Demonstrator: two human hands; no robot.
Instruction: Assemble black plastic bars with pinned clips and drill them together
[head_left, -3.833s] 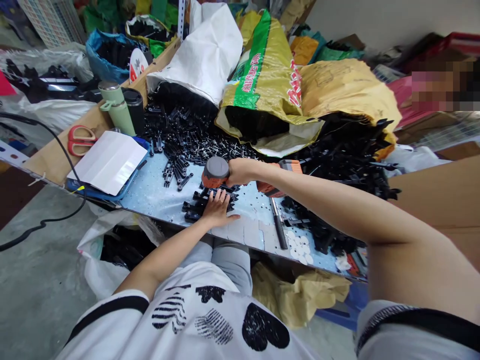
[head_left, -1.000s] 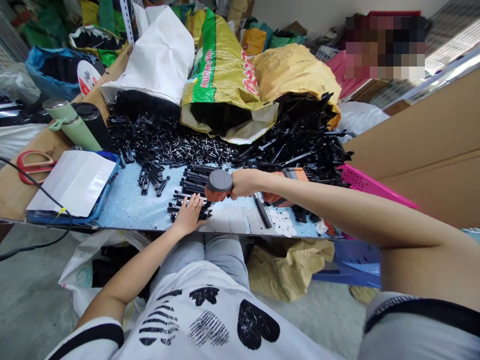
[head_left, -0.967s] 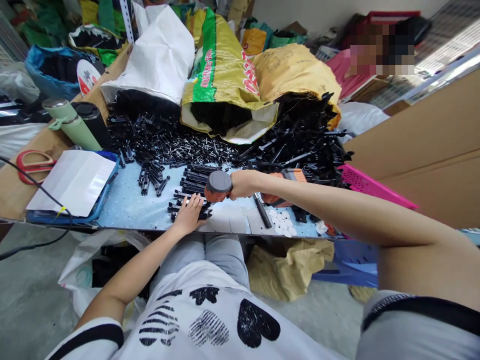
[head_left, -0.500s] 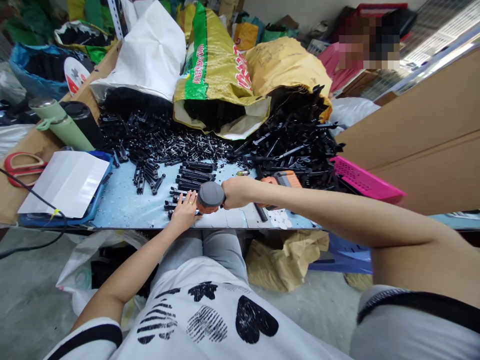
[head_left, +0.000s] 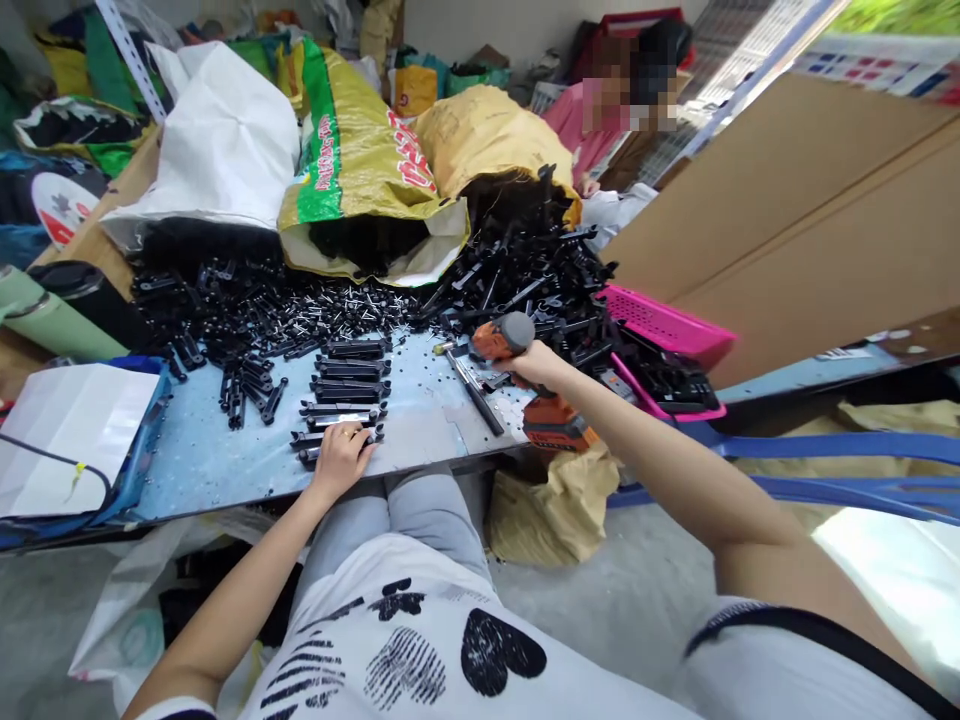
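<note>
My right hand (head_left: 541,366) is closed around the handle of an orange and grey power drill (head_left: 501,337), over the right part of the blue work surface (head_left: 420,385). My left hand (head_left: 342,458) lies with its fingers over the nearest pieces in a column of black plastic parts (head_left: 349,368). Whether it grips one of them is hard to see. Beside the drill, a dark rod-like tool (head_left: 480,396) rests on the surface. Loose screws (head_left: 330,308) are heaped behind the column, between piles of black parts (head_left: 536,275).
Three open sacks (head_left: 360,170) stand at the back. A pink basket (head_left: 667,325) and cardboard (head_left: 787,210) are on the right. At left are a blue tray (head_left: 154,400) with paper, a green bottle (head_left: 60,320) and a black cup (head_left: 94,300). A person in pink (head_left: 574,120) sits beyond.
My right hand has carried the drill rightward, away from my left hand and the column of parts. My left hand stays at the near parts. The view has turned to the right.
</note>
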